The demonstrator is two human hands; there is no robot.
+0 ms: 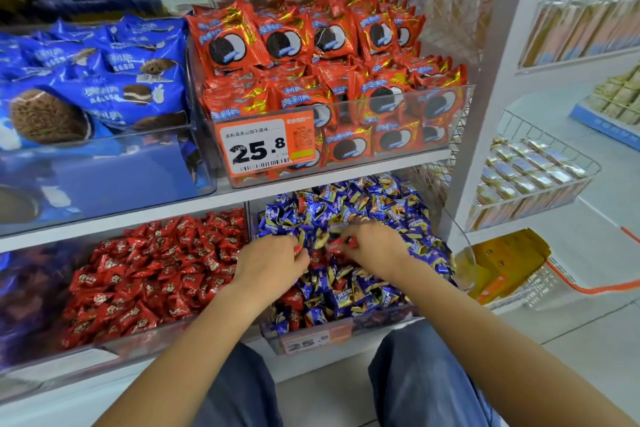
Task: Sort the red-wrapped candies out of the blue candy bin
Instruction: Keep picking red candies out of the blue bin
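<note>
Blue-wrapped candies fill the clear bin (464,253) where we dig with both hands.

Beside it, to the left, sits the bin of red candies (152,274). Our left hand (272,262) curls into the pile (what it holds we cannot tell); our right hand (372,246) pinches a red-wrapped candy (352,242) at its fingertips.

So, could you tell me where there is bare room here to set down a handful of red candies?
Little: both lower bins are heaped. Bare patches are the white shelf lip between the tiers and the floor right of the blue candy bin, where both hands crowd the middle.
</note>
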